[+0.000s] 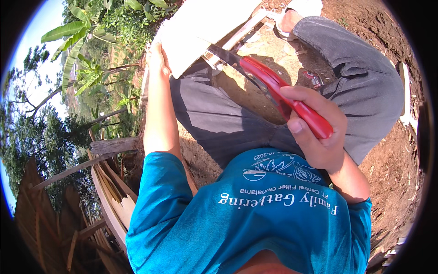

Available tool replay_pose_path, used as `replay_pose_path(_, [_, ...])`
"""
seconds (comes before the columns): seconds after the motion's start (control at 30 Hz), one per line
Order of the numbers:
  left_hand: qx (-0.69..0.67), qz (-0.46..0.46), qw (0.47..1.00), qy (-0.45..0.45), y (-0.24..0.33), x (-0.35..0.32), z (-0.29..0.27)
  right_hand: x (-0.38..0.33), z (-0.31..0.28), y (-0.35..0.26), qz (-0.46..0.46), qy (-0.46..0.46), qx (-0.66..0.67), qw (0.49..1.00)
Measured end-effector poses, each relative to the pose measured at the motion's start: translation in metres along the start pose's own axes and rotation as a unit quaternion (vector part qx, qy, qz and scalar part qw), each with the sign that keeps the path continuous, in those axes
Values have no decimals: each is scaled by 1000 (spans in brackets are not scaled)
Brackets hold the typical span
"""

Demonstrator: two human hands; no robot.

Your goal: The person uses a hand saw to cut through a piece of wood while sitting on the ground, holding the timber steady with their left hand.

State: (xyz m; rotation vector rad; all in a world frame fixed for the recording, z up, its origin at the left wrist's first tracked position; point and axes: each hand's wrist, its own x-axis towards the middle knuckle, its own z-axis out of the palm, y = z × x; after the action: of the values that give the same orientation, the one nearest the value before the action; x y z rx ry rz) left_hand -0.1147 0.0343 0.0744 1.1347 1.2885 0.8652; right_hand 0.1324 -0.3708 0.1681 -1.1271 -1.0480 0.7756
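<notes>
Your pale board (207, 23) sits between your left hand (158, 59), curled round its left edge, and the red-handled cutter (264, 73), which your right hand (331, 148) clasps off the board's near-right side. I'd keep the blade (224, 55) angled away from your left hand. Right of the board it's brown dirt (392, 192); left, a banana plant (66, 31).
</notes>
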Motion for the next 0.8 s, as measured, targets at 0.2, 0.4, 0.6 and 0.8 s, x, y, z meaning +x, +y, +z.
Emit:
replay_pose_path(0.2, [9, -2, 1000, -14, -12, 25, -22, 0, 8, 4, 12, -5, 3, 1000])
replay_pose_path(0.4, [2, -25, 1000, 4, -7, 23, -17, 3, 26, 6, -9, 19, 14, 1000])
replay_pose_path(0.6, [8, -60, 996, 60, -10, 43, -20, 3, 41, -1, -37, 25, -3, 999])
replay_pose_path(0.8, [26, -44, 996, 70, -13, 49, -25, -44, 1, -19, 26, -4, -61, 998])
